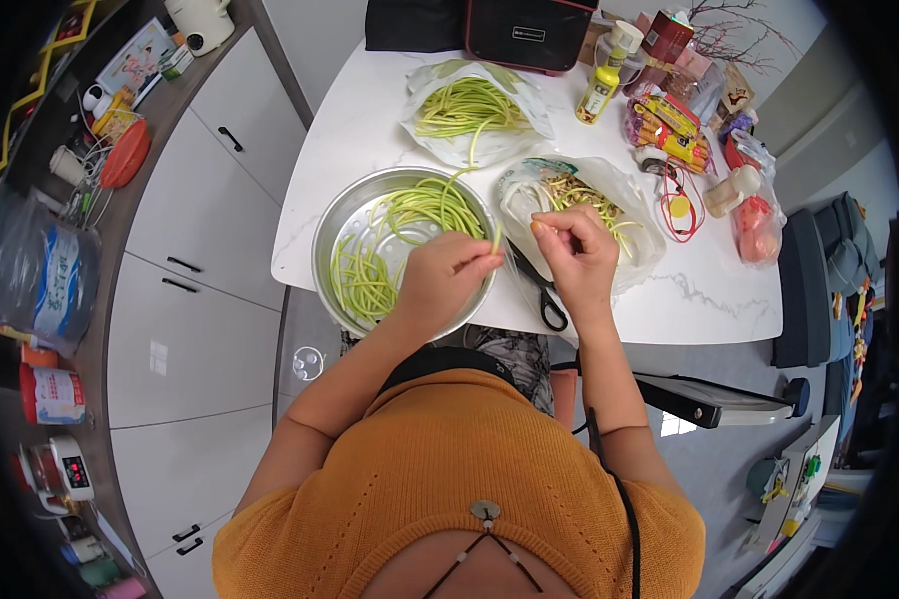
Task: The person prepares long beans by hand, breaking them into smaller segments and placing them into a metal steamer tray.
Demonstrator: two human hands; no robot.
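Observation:
My left hand [444,282] pinches the end of a long green garlic scape [496,238] over the right rim of a round metal steamer pan [322,250]. Its stem runs back toward a white plastic bag [425,145] filled with garlic scapes [474,107]. Inside the pan lie loose green scapes [365,285] on a perforated base. My right hand [581,258] has thumb and forefinger pressed together above a second plastic bag [637,255], which holds pale trimmed bits [569,192]. Whether a small bit sits in that pinch is hard to make out.
Black-handled scissors [549,304] lie between pan and second bag, near the front edge of the white table [709,304]. Farther back stand a yellow bottle [599,90], packaged sausages [669,130] and a black box [524,35]. A red cord [681,205] rests to the right.

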